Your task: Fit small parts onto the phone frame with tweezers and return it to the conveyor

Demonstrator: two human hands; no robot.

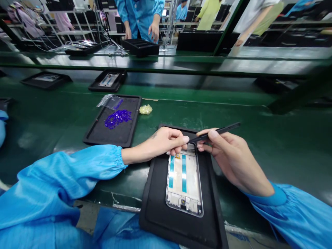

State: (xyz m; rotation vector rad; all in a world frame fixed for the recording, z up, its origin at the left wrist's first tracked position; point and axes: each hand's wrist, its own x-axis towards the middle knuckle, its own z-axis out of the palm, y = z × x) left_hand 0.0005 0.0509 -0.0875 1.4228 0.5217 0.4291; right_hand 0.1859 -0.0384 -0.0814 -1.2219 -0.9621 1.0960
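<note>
Right hand (230,155) pinches a thin black tool (215,132) between thumb and fingers, shaft running up and right, tip pointing left toward the top edge of the phone frame (184,180). Left hand (166,141) comes in from the left, fingers curled narrow, fingertips (185,139) pressing on the top end of the frame right beside the tool tip; cannot tell whether a small part sits under them. Phone frame lies flat, open side up, in a black tray (158,204) at the near edge of the green conveyor belt (259,138); two blue strips run lengthwise inside the frame, a small orange bit near its top, white parts at the bottom end. Both arms in blue sleeves (64,180). Second black tray (103,135) to the left and further back holds a loose pile of small purple pieces (118,117) and a clear plastic bag (110,101) at its far end, a few purple pieces by the bag. Yellowish crumpled wad (145,109) on the belt just beside that tray's right top corner. Further along the belt, two more black trays, the nearer one (108,80) with a flat phone part in it, the left one (46,79) also holding something flat. Across the line, a person in a blue coat (140,14) stands over another black tray (140,46), contents not readable.
</note>
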